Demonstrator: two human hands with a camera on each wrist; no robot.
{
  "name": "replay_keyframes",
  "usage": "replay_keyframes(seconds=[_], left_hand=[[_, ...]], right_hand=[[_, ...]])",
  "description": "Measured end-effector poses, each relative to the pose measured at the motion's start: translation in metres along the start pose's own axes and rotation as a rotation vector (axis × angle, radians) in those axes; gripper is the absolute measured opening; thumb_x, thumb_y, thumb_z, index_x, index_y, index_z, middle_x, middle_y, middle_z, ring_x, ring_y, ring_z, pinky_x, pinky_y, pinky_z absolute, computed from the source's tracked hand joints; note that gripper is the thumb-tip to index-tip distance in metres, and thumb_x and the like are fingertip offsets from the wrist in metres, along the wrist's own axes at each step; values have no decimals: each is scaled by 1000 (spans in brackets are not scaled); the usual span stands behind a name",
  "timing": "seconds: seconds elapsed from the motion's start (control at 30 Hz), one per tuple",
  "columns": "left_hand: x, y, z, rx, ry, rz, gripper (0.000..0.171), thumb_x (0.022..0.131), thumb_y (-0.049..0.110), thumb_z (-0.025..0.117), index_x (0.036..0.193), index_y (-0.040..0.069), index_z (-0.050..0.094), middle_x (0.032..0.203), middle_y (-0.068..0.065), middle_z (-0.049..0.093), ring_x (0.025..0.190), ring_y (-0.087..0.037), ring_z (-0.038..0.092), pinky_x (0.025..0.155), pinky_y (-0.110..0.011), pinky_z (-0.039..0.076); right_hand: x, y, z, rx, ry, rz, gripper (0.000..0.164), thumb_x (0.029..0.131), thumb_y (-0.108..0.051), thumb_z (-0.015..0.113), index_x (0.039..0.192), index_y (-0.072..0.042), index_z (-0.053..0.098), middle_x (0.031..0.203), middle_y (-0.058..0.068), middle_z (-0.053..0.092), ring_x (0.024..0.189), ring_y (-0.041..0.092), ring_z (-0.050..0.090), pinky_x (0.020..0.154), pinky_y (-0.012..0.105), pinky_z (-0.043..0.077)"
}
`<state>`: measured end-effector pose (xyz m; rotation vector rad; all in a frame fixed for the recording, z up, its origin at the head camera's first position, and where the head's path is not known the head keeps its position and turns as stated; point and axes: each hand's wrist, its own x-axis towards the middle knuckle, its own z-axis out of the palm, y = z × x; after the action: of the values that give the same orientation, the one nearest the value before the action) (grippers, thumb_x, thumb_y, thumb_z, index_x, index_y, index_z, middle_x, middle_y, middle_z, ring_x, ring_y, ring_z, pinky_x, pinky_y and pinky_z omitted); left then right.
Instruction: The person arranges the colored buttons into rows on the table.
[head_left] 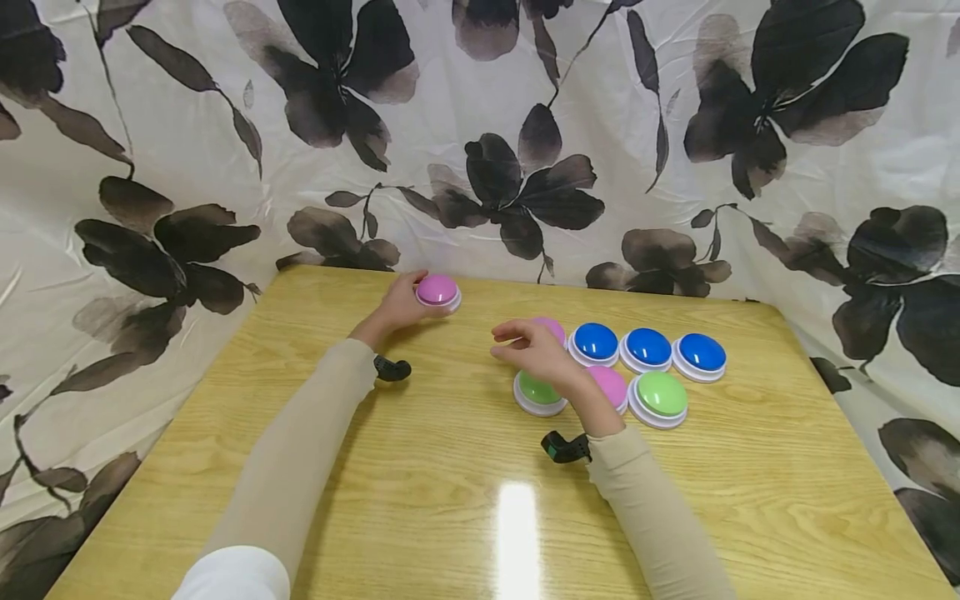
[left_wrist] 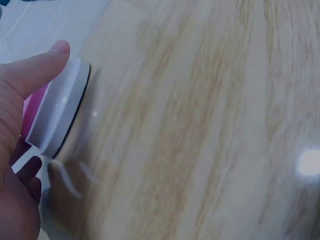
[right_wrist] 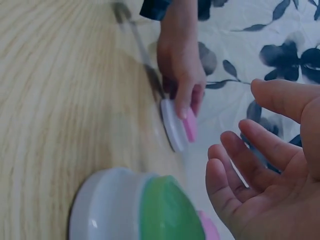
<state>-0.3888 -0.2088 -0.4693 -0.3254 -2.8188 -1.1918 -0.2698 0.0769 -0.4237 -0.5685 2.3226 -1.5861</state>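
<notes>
At the back left of the table, my left hand [head_left: 400, 305] grips a pink dome push button [head_left: 437, 290] with a white round base. In the left wrist view, the thumb lies across the edge of the white base [left_wrist: 67, 107], with fingers on the far side. My right hand [head_left: 542, 357] hovers over the left end of a group of buttons, its fingers loosely bent and holding nothing. Partly hidden by it are a pink button [head_left: 552, 327], a green button [head_left: 537, 390] and another pink button [head_left: 609, 385].
Three blue buttons [head_left: 596, 342] continue the back row to the right. A second green button [head_left: 660, 394] ends the front row. Behind the wooden table [head_left: 420, 467] hangs a white cloth with dark flowers [head_left: 517, 192].
</notes>
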Motion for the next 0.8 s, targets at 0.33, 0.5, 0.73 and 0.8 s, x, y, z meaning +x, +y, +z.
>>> replay_keyframes(seconds=[0.33, 0.5, 0.73, 0.8], left_hand=[[0, -6, 2, -47, 20, -6, 82, 73, 30, 86, 137, -3, 47, 132, -21, 53, 121, -32, 49, 103, -44, 37], [-1, -9, -1, -60, 11, -2, 77, 73, 29, 87, 134, -2, 51, 127, -19, 56, 116, -31, 52, 100, -43, 40], [-4, -11, -4, -75, -24, -7, 78, 70, 29, 89, 132, -3, 54, 122, -17, 59, 109, -29, 53, 95, -43, 42], [-6, -11, -4, -66, -39, -9, 80, 69, 30, 89, 132, -3, 53, 122, -17, 58, 109, -29, 53, 96, -43, 43]], right_hand=[[11, -1, 13, -9, -9, 21, 48, 94, -19, 66, 135, 2, 52, 136, 17, 53, 116, 28, 54, 93, 36, 48], [20, -1, 19, -32, 9, 28, 47, 94, -19, 66, 135, 1, 53, 136, 16, 54, 117, 26, 53, 95, 36, 47], [34, 7, 25, -1, 26, 47, 46, 94, -18, 66, 133, 2, 54, 134, 15, 55, 115, 26, 55, 94, 36, 48], [38, 9, 28, 5, 29, 56, 46, 93, -18, 66, 133, 2, 54, 134, 15, 55, 115, 26, 55, 94, 36, 48]])
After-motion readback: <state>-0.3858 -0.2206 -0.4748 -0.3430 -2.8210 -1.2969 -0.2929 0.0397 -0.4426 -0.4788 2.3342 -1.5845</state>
